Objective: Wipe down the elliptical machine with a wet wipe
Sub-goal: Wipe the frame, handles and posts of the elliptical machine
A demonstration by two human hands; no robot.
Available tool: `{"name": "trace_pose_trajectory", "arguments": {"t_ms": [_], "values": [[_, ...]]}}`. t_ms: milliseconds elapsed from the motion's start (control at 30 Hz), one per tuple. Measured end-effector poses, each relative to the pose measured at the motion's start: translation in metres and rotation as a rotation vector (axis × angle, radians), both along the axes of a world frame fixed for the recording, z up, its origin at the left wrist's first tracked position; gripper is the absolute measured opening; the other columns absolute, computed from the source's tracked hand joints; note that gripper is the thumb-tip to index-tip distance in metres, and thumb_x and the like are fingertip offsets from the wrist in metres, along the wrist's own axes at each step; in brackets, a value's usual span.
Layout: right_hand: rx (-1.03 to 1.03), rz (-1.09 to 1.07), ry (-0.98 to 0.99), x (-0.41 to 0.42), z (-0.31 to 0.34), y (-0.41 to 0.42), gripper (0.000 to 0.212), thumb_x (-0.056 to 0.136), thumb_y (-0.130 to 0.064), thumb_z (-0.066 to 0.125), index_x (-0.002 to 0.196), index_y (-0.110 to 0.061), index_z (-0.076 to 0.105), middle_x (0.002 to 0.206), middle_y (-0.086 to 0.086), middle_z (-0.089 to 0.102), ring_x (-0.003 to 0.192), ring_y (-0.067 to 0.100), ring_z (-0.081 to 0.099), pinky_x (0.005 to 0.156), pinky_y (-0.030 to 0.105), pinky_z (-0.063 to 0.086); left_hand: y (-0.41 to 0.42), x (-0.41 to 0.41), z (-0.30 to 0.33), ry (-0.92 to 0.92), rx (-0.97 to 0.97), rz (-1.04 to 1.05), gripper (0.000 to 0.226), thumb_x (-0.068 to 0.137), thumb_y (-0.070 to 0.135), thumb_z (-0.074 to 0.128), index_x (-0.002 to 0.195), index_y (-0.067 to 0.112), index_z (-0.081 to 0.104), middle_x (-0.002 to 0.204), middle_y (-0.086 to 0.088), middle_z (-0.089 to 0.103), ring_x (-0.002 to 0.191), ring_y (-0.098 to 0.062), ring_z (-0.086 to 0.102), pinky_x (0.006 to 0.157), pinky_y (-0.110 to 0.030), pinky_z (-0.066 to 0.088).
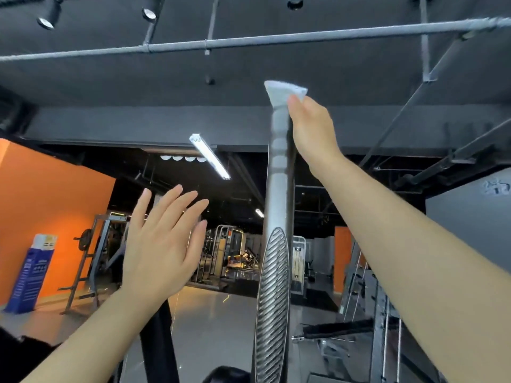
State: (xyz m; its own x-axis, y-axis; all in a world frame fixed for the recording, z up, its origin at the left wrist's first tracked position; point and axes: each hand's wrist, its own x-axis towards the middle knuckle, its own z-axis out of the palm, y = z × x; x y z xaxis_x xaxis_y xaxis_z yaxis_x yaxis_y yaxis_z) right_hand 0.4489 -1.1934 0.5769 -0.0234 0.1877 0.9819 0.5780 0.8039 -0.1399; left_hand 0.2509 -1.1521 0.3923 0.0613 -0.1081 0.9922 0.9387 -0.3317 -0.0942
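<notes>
Dark gym with orange wall far left, my right hand pinching wet wipe atop tall handle, my left hand near, fingers spread, touching nothing

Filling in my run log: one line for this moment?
right hand: holds wet wipe on handlebar top | left hand: open, free

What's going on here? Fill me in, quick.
A person is wiping down an elliptical machine in a gym. Their right hand holds a white wet wipe against the top end of the tall silver ribbed handlebar, gripping near its tip. The left hand hangs open in the air to the left of the bar, fingers spread, touching nothing. The oval grooved grip lower down the bar has no hand or wipe on it.
</notes>
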Motion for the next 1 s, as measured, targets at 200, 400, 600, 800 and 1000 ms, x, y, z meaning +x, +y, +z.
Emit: {"name": "trace_pose_trajectory", "arguments": {"t_ms": [200, 400, 600, 800, 1000], "values": [[0.272, -0.155, -0.18, 0.012, -0.022, 0.004, 0.035, 0.103, -0.018, 0.034, 0.124, -0.033, 0.058, 0.113, -0.028, 0.058, 0.105, -0.016, 0.051, 0.093, 0.005, 0.036, 0.003, -0.003, 0.0, 0.02, 0.044, -0.03, 0.043, 0.099, 0.029, 0.036, 0.121, 0.013, 0.068, 0.126, -0.005, 0.065, 0.13, -0.025, 0.051, 0.117, -0.051, 0.022], [0.406, -0.562, -0.669, 0.03, -0.037, -0.002, 0.041, 0.097, -0.019, 0.035, 0.123, -0.004, 0.062, 0.14, 0.01, 0.054, 0.136, 0.023, 0.038, 0.111, 0.016, 0.018, 0.004, -0.004, -0.001, 0.008, 0.033, -0.047, 0.043, 0.099, 0.029, 0.036, 0.125, 0.014, 0.066, 0.13, -0.005, 0.063, 0.132, -0.024, 0.048, 0.118, -0.049, 0.019], [0.089, -0.46, -0.842, 0.034, -0.13, -0.03, 0.044, 0.102, -0.036, 0.031, 0.125, -0.016, 0.063, 0.136, 0.0, 0.057, 0.137, 0.009, 0.037, 0.117, 0.024, 0.022, 0.0, -0.005, -0.003, 0.045, 0.008, -0.031, 0.043, 0.099, 0.029, 0.037, 0.126, 0.014, 0.065, 0.129, -0.007, 0.064, 0.131, -0.026, 0.05, 0.119, -0.048, 0.017], [0.393, -0.633, -0.944, 0.011, -0.085, -0.06, 0.033, 0.093, -0.016, 0.037, 0.116, -0.018, 0.062, 0.116, 0.013, 0.067, 0.119, 0.026, 0.053, 0.101, 0.036, 0.041, 0.002, -0.007, -0.003, 0.072, 0.026, -0.048, 0.041, 0.098, 0.028, 0.04, 0.125, 0.012, 0.066, 0.126, -0.009, 0.065, 0.128, -0.028, 0.053, 0.118, -0.049, 0.02], [0.133, -1.192, -0.968, -0.026, 0.027, -0.04, 0.04, 0.102, -0.029, 0.025, 0.108, -0.022, 0.064, 0.109, 0.009, 0.055, 0.122, 0.031, 0.045, 0.094, 0.041, 0.042, 0.005, -0.009, -0.004, 0.096, 0.028, -0.042, 0.043, 0.099, 0.03, 0.037, 0.124, 0.012, 0.066, 0.125, -0.01, 0.066, 0.126, -0.029, 0.055, 0.116, -0.052, 0.025]]}}
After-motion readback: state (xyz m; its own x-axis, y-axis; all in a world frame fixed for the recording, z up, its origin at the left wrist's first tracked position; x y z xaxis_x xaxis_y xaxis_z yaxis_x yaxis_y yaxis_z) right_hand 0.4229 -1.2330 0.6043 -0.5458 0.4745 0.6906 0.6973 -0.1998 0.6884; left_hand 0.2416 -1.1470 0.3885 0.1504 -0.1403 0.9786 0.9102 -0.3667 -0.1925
